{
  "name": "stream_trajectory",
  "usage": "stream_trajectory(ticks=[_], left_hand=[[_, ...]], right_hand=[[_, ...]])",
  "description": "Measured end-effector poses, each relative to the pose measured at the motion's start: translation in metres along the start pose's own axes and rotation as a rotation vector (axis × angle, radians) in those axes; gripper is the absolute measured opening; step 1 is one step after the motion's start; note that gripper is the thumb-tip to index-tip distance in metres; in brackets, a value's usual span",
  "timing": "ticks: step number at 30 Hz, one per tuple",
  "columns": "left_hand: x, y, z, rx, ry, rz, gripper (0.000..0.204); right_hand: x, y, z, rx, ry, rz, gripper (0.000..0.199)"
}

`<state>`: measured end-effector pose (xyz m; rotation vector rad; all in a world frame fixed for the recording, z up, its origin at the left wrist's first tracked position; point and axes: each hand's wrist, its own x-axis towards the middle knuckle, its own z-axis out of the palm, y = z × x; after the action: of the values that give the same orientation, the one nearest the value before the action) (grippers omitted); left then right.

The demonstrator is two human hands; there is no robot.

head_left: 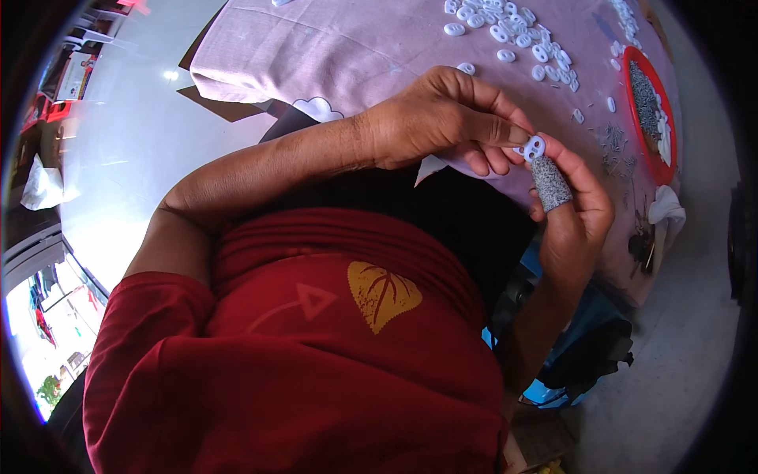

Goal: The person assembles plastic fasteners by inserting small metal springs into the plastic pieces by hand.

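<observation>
A small white plastic piece with round holes (534, 148) is held up between my two hands over the table's near edge. My left hand (446, 118) reaches in from the left, its thumb and forefinger pinched at the piece's left side. On the other side, my right hand (580, 189) grips the same piece between thumb and fingers. A speckled grey finger sleeve (551, 183) covers the right thumb. Whether anything tiny sits in the left pinch is hidden by the fingertips.
Many white oval plastic pieces (505, 55) lie heaped on the pink tablecloth (316, 47). At the right, a red tray (673, 170) holds small grey metal bits and white pieces. Loose metal bits (616, 146) are scattered beside it. A white cloth (667, 209) hangs near the right edge.
</observation>
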<state>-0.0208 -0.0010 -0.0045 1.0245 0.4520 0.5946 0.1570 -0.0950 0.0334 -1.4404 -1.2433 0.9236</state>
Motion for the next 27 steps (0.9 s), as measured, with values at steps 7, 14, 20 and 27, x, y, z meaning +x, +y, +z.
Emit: stream_trajectory(ticks=[7, 14, 20, 27], left_hand=[[0.0, 0.003, -0.001, -0.04, -0.03, -0.041, 0.023], [0.0, 0.002, 0.002, -0.004, 0.001, -0.049, 0.02], [0.001, 0.0, 0.002, -0.025, -0.012, -0.076, 0.02], [0.004, -0.001, 0.003, 0.034, -0.052, -0.069, 0.023]], right_hand=[[-0.001, 0.008, 0.0, 0.008, -0.009, -0.081, 0.035], [-0.002, 0.01, 0.014, -0.269, 0.099, -0.257, 0.038], [-0.001, 0.003, 0.016, -0.522, 0.122, -0.375, 0.036], [-0.001, 0.004, 0.015, -0.64, 0.073, -0.521, 0.039]])
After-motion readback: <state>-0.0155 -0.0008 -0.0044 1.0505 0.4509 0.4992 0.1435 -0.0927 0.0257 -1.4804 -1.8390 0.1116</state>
